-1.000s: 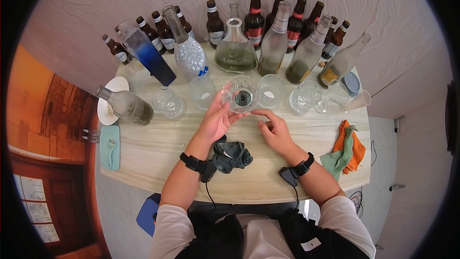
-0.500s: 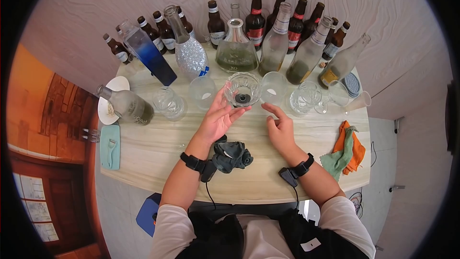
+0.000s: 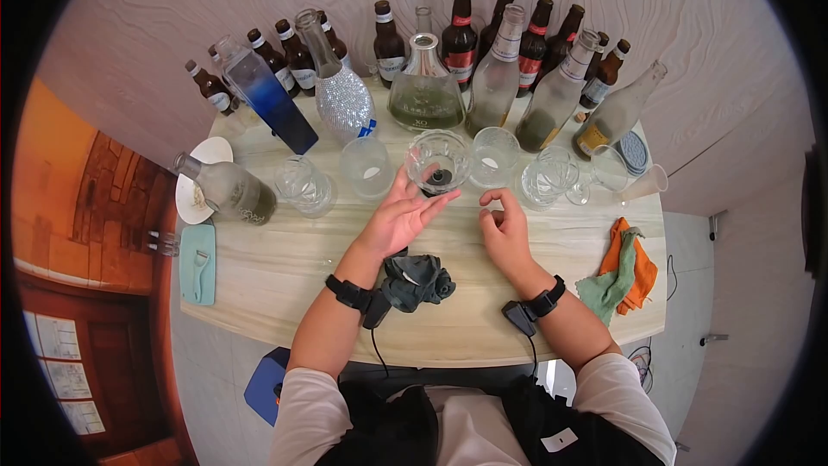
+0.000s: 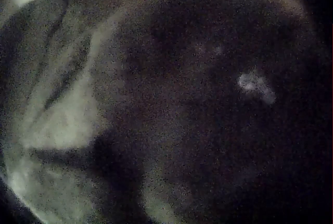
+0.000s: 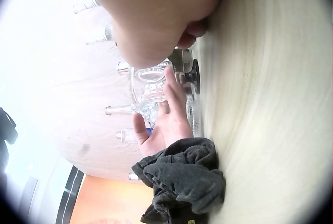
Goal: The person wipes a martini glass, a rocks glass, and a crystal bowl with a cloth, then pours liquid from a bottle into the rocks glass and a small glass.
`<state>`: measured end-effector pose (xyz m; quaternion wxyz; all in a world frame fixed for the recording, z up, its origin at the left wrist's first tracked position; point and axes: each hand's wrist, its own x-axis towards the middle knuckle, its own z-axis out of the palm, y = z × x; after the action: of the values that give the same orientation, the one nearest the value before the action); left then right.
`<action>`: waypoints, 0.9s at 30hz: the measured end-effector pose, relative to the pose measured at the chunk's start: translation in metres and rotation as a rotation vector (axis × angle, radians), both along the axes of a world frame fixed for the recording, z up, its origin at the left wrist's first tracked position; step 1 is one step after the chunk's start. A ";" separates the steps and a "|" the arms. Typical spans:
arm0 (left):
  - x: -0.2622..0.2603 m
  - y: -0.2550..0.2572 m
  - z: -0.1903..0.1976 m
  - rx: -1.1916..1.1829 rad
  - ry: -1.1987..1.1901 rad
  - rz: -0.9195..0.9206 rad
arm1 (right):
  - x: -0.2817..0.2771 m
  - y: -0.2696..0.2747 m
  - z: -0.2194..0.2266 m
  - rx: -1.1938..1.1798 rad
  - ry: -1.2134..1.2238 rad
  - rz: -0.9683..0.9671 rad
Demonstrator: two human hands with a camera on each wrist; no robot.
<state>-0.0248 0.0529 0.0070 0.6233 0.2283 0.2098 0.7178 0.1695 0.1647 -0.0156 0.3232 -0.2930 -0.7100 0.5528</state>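
A clear scalloped glass bowl (image 3: 440, 155) with a dark foot stands upright at the table's middle; in the right wrist view its black foot (image 5: 194, 77) is on the tabletop. Beside it, on the near left, my left hand (image 3: 401, 217) has its fingers spread and extended; whether a fingertip touches the glass I cannot tell. My right hand (image 3: 507, 237) is low over the table right of the bowl, fingers loosely bent, holding nothing. A crumpled dark cloth (image 3: 416, 283) lies by my left wrist. The left wrist view is too dark to read.
Glass tumblers (image 3: 366, 168) flank the bowl, with a decanter (image 3: 425, 99) and several bottles behind. At far left are a frosted bottle (image 3: 237, 192), a plate (image 3: 213, 153) and a teal board (image 3: 198, 285); orange and green cloths (image 3: 636, 272) lie at right.
The glass bowl has shifted slightly right. My left fingers have loosened from around it and straightened. My right hand has drawn back from the bowl, its index finger now bent.
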 end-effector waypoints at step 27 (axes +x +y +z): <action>-0.003 -0.008 -0.004 -0.060 0.211 0.057 | 0.001 -0.002 0.004 0.071 -0.009 0.070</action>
<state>-0.0278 0.0453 0.0031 0.5836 0.2779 0.3020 0.7007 0.1707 0.1629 -0.0121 0.3106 -0.2588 -0.7404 0.5370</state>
